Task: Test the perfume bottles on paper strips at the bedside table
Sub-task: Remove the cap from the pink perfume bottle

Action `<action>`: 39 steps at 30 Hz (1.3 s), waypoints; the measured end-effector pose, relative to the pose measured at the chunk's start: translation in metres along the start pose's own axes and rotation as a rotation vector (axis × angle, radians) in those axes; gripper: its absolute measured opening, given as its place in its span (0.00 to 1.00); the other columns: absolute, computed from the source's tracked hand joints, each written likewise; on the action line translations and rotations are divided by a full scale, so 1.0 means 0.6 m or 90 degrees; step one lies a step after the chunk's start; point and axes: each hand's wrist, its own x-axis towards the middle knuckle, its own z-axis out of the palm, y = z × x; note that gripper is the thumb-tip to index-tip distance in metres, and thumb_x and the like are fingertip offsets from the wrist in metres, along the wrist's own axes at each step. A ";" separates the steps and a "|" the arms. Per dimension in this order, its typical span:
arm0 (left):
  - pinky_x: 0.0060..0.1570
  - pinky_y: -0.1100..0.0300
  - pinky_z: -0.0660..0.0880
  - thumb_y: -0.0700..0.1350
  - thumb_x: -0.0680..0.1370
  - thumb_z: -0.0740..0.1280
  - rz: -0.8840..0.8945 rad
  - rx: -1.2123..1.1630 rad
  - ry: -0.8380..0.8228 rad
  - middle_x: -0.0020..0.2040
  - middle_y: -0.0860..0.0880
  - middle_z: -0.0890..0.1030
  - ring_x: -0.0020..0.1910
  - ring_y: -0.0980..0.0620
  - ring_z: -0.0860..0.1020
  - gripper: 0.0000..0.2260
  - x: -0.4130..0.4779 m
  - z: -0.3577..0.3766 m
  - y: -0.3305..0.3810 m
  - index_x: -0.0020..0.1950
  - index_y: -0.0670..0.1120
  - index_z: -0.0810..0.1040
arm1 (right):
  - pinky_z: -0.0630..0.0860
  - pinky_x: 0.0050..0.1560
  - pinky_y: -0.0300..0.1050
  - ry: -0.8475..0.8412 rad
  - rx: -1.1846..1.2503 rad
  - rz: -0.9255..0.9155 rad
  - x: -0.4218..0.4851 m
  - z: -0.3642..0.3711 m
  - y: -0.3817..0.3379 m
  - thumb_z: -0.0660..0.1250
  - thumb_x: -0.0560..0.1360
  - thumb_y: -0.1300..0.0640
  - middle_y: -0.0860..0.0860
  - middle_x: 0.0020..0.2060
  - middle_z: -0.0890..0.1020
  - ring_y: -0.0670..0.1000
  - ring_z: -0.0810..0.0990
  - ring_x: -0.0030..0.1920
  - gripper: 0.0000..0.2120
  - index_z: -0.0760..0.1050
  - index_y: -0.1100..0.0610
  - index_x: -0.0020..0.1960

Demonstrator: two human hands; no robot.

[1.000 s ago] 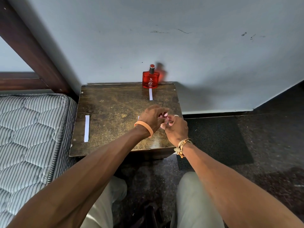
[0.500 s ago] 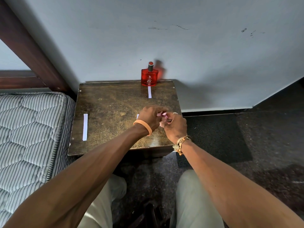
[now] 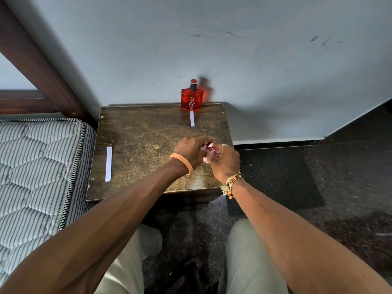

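Note:
A small pink perfume bottle [image 3: 209, 147] is held between both hands over the front right part of the brown bedside table [image 3: 148, 136]. My left hand [image 3: 192, 150] curls over its top and my right hand [image 3: 226, 162] grips it from the right; most of the bottle is hidden by fingers. A red perfume bottle [image 3: 191, 99] stands upright at the table's back edge against the wall. One white paper strip [image 3: 192, 118] lies just in front of it. Another paper strip [image 3: 108, 163] lies near the table's left edge.
A striped mattress [image 3: 36, 166] butts against the table's left side, with a dark wooden bed frame [image 3: 40, 66] behind it. A grey wall rises behind the table. Dark floor and a black mat [image 3: 275, 177] lie to the right. My knees are below the table's front edge.
Both hands stay together on the pink bottle, with only slight finger shifts. The view has drifted a little.

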 end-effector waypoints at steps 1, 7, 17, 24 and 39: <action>0.54 0.51 0.78 0.41 0.75 0.69 0.012 -0.002 -0.009 0.58 0.47 0.82 0.55 0.48 0.81 0.17 -0.001 -0.001 0.002 0.63 0.49 0.78 | 0.79 0.45 0.42 0.003 -0.001 0.001 0.001 0.001 0.001 0.76 0.71 0.56 0.48 0.44 0.86 0.46 0.79 0.41 0.12 0.83 0.50 0.54; 0.47 0.57 0.79 0.45 0.73 0.72 -0.040 0.016 0.011 0.46 0.51 0.84 0.45 0.52 0.81 0.07 0.005 -0.003 0.000 0.50 0.49 0.82 | 0.74 0.40 0.37 0.003 -0.012 -0.002 -0.001 0.003 0.000 0.73 0.74 0.56 0.51 0.45 0.86 0.47 0.79 0.40 0.11 0.83 0.53 0.56; 0.49 0.58 0.77 0.40 0.74 0.70 -0.004 0.020 -0.027 0.51 0.49 0.84 0.50 0.50 0.81 0.11 0.003 -0.007 0.017 0.56 0.49 0.82 | 0.67 0.33 0.35 0.007 -0.033 -0.011 0.001 0.000 0.001 0.75 0.72 0.57 0.50 0.37 0.84 0.50 0.80 0.38 0.05 0.84 0.52 0.48; 0.46 0.54 0.78 0.44 0.72 0.72 -0.009 0.003 -0.028 0.47 0.49 0.84 0.46 0.50 0.81 0.08 0.003 -0.011 0.009 0.51 0.51 0.83 | 0.78 0.41 0.40 0.005 -0.034 -0.014 0.000 0.000 -0.002 0.74 0.72 0.57 0.52 0.44 0.86 0.51 0.83 0.43 0.11 0.84 0.53 0.54; 0.59 0.52 0.75 0.43 0.74 0.68 -0.001 0.019 -0.091 0.62 0.48 0.80 0.61 0.48 0.77 0.20 0.006 -0.015 0.007 0.66 0.52 0.76 | 0.78 0.39 0.40 0.003 -0.021 0.000 0.006 0.004 0.002 0.74 0.73 0.55 0.50 0.43 0.86 0.49 0.83 0.41 0.10 0.84 0.50 0.54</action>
